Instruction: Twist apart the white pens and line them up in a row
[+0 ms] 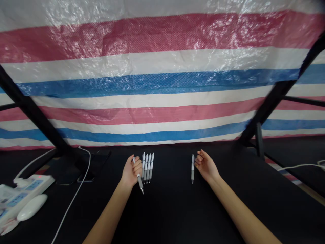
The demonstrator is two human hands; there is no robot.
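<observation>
My left hand (132, 171) is closed around a white and grey pen (140, 183), its tip slanting down toward me. Just right of that hand, several matching pens (147, 168) lie side by side in a row, tips toward me. My right hand (207, 167) has its fingers loosely curled and apart, with nothing seen between them. Close beside its fingertips, on their left, a single pen (192, 169) lies on the black tabletop (170, 210). Whether the fingertips touch that pen I cannot tell.
At the left are a white power strip (27, 189), a white computer mouse (32, 207) and a white cable (72, 200). Dark phones (66, 179) lie behind them. Black frame legs (40, 118) stand at both sides, before a striped plastic sheet (152, 81).
</observation>
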